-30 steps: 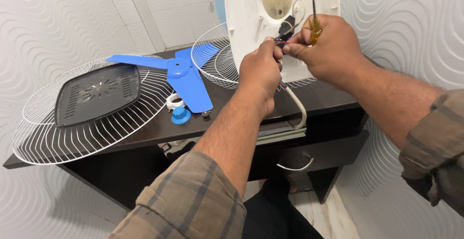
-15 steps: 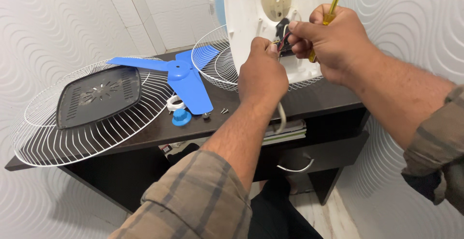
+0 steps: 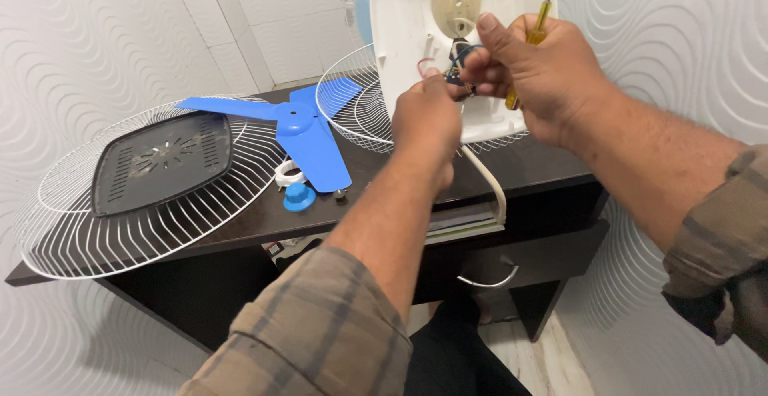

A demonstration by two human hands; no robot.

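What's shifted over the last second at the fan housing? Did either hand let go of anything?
Nothing let go. The right hand rose a little on the white fan housing, and its yellow-handled screwdriver swung from tip-up to handle-down. The left hand stays at the wires, pinching them. The blue fan blade, the wire guard and the blue cap lie unchanged on the dark table.

No packages, labels, signs or screens clearly visible anywhere in view.

Two wire fan guards [image 3: 152,196], one blade [image 3: 300,136]
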